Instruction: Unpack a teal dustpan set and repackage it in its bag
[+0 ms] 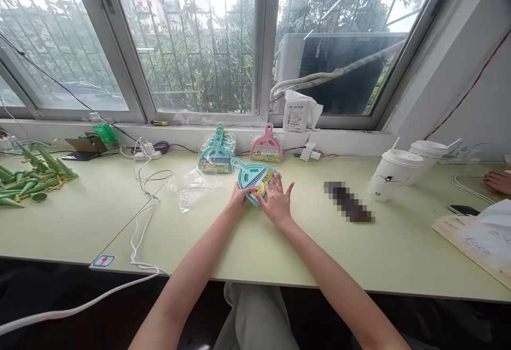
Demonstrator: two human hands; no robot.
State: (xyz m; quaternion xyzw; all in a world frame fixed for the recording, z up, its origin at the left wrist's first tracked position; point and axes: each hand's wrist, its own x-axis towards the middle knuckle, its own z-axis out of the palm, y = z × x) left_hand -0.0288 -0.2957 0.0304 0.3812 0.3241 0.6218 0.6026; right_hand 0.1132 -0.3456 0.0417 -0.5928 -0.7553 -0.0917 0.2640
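A teal mini dustpan [250, 170] with a brush and a printed card label [263, 184] is held tilted just above the table in front of me. My left hand [239, 195] grips its lower left edge, with the thumb on the front. Spread fingers of my right hand [277, 201] lie on the label and the pan's right side. Behind it stands a stack of teal dustpan sets [217, 153] in plastic wrap. To the right of that stack, a pink dustpan set [267, 145] leans upright. A crumpled transparent plastic bag [191, 187] lies to the left of my hands.
White cables [139, 227] and a power strip [147, 153] run along the left. Green pointed pieces [35, 179] are heaped at far left. White cups [395, 171], a blurred dark object [349, 202], a tissue pack [479, 238] and another person's hand [499, 180] are at right.
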